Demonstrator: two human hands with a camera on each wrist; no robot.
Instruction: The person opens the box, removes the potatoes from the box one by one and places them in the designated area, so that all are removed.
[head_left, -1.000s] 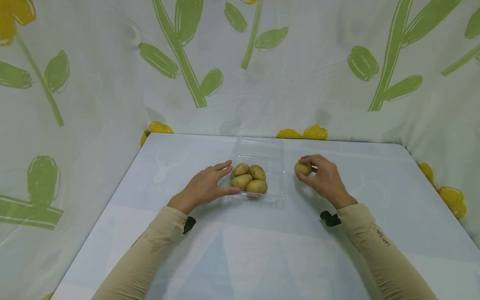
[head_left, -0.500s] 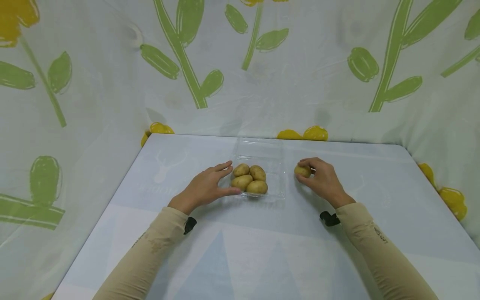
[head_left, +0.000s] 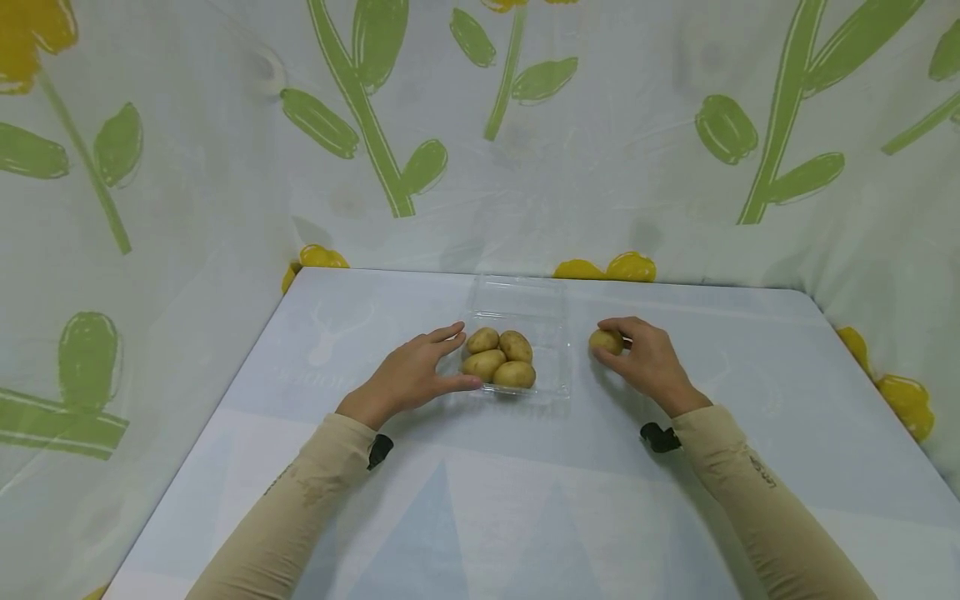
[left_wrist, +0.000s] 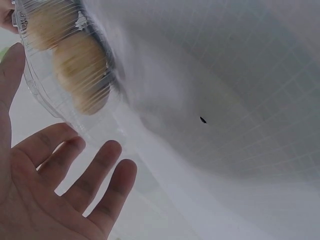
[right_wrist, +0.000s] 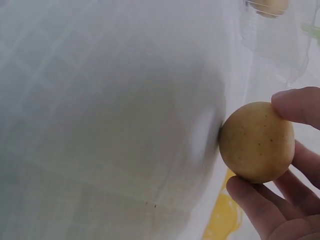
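Observation:
A clear plastic clamshell box (head_left: pixel 551 367) lies with its lid folded back toward the far edge of the table. Several potatoes (head_left: pixel 513 374) fill the left part of its base. My left hand (head_left: pixel 408 372) is at the box's left side, fingers spread and the thumb along the near left corner; in the left wrist view the fingertips (left_wrist: pixel 114 147) are right at the clear wall. To the right of the box, my right hand (head_left: pixel 648 362) pinches a single round potato (right_wrist: pixel 257 142) between thumb and fingers, low over the table.
The white table (head_left: pixel 480 517) has pale blue printed shapes. Behind it and at the sides hangs a white curtain (head_left: pixel 600 183) with green leaves and yellow flowers. A dark wrist camera (head_left: pixel 660 437) sits under the right wrist, another under the left.
My right hand has lowered very slightly with the potato still pinched in it. The left hand keeps its place by the box.

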